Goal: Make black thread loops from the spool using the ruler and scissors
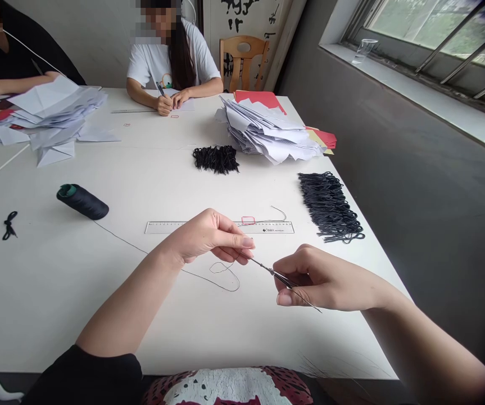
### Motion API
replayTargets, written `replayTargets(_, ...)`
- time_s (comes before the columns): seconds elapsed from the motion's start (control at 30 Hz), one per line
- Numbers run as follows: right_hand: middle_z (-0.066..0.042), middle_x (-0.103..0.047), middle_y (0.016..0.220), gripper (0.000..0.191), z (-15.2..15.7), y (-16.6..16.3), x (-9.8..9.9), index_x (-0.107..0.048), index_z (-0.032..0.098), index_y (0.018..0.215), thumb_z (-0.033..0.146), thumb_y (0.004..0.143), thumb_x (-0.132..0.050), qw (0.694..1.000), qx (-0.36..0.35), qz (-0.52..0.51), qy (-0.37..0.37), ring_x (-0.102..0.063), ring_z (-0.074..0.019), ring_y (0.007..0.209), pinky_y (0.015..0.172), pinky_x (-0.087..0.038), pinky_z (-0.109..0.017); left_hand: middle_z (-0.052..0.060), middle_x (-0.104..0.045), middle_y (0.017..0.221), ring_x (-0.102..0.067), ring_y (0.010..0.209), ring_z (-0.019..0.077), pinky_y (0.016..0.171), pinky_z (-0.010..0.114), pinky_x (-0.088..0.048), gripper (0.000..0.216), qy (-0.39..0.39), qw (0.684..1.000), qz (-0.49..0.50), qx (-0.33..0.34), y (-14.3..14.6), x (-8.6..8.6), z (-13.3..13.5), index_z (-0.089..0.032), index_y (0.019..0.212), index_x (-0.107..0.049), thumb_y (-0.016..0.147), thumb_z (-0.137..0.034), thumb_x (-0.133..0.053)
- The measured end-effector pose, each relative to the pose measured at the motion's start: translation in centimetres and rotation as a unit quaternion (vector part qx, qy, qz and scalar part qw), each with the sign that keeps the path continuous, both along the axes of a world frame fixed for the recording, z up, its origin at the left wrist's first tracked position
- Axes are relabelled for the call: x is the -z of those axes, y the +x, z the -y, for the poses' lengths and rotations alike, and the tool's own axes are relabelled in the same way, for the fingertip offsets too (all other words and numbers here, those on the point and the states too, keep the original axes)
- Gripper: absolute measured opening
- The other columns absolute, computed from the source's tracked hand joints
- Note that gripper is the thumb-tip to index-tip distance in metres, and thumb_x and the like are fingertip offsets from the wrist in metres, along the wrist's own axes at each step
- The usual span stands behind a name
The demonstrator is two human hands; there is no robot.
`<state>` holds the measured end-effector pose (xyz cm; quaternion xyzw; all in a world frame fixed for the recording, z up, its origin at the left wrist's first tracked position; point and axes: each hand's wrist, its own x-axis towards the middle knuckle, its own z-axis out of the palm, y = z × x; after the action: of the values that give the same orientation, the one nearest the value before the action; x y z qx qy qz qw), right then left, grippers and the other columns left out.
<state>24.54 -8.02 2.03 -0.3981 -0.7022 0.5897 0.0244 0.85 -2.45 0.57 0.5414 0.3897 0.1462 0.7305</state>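
Note:
My left hand hovers over the white table with its fingertips pinched on a dark thread that loops on the tabletop and trails back to a dark spool lying on its side. My right hand is closed on a thin metal tool, possibly small scissors or a needle, whose tip points at the left fingertips. The two hands are a few centimetres apart. A clear ruler lies just beyond them, with a small red loop on it.
Black thread bundles lie at the middle and the right. Folded white paper stacks sit at the far right and far left. A small black knot lies left. Two other people sit at the far side; one is writing.

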Motion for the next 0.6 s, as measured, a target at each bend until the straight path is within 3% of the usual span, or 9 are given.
replayTargets(0.3, 0.007, -0.038, 0.050, 0.043, 0.2, -0.2, 0.1, -0.052, 0.015, 0.064, 0.051, 0.081, -0.068, 0.999, 0.009, 0.008, 0.032, -0.027, -0.0054, 0.047, 0.043, -0.022, -0.022, 0.006, -0.077, 0.081, -0.073, 0.073, 0.0162, 0.063, 0.018, -0.056, 0.021, 0.008, 1.000, 0.000, -0.015, 0.0, -0.1, 0.0, -0.019, 0.075, -0.078, 0.072, -0.040, -0.080)
replayTargets(0.47, 0.002, -0.055, 0.063, 0.025, 0.3, 0.1, 0.3, -0.065, 0.016, 0.092, 0.040, 0.086, -0.064, 0.989, -0.031, 0.077, 0.122, -0.043, -0.0082, 0.055, 0.052, -0.033, -0.022, 0.005, -0.077, 0.080, -0.072, 0.073, 0.0140, 0.062, 0.016, -0.054, 0.020, 0.011, 0.999, 0.012, -0.037, -0.1, -0.1, -0.1, -0.021, 0.076, -0.079, 0.073, -0.041, -0.079)
replayTargets(0.6, -0.003, -0.066, 0.088, 0.025, 0.8, 0.2, 3.2, -0.062, 0.022, 0.113, 0.027, 0.089, -0.056, 0.970, -0.018, 0.178, 0.161, -0.058, -0.0139, 0.073, 0.065, -0.042, -0.025, 0.005, -0.077, 0.081, -0.071, 0.076, 0.0135, 0.064, 0.016, -0.054, 0.021, 0.014, 0.998, 0.032, -0.045, 0.1, -0.3, -0.1, -0.021, 0.077, -0.079, 0.073, -0.041, -0.079)
